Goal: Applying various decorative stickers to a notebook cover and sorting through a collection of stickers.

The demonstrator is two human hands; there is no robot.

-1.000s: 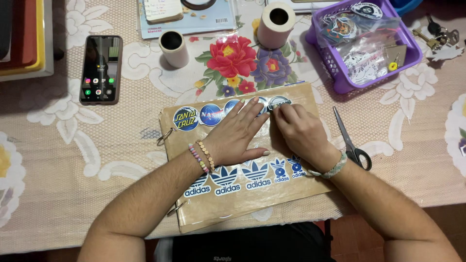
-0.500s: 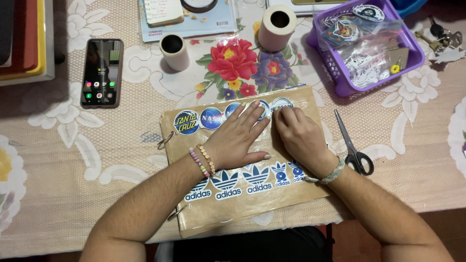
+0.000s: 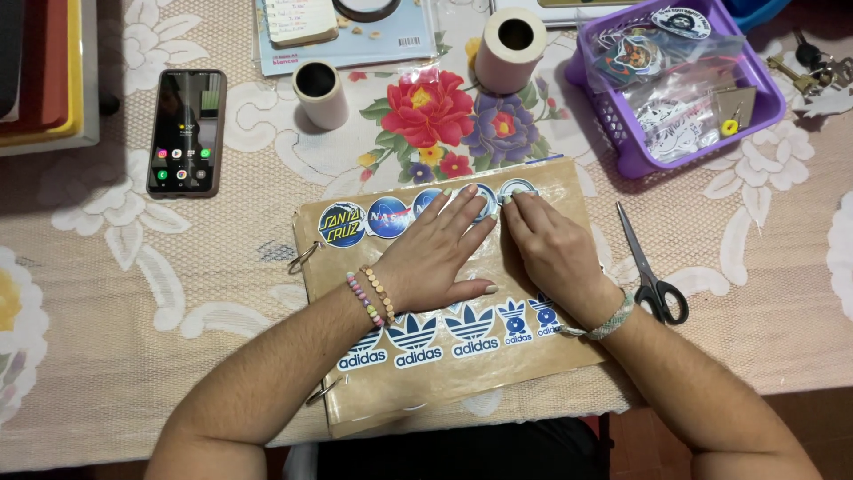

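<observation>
A brown ring-bound cover point(image 3: 498, 378) lies on the table in front of me. It carries a row of round stickers along its top and a row of trefoil stickers lower down. My left hand point(image 3: 435, 253) lies flat on the middle of the cover with fingers spread, its fingertips reaching the round stickers. My right hand point(image 3: 555, 253) rests beside it, fingertips pressing on the rightmost round sticker point(image 3: 518, 188). Neither hand holds anything. Both wrists wear bracelets.
Black-handled scissors point(image 3: 653, 276) lie right of the cover. A purple basket point(image 3: 622, 147) of stickers and keys point(image 3: 804, 69) sit at the back right. Two paper rolls point(image 3: 322, 93) point(image 3: 509, 37), a phone point(image 3: 185, 132) and a booklet point(image 3: 355, 44) lie behind, on a floral lace tablecloth.
Both hands stay pressed on the cover in nearly the same places. Only the view has shifted slightly.
</observation>
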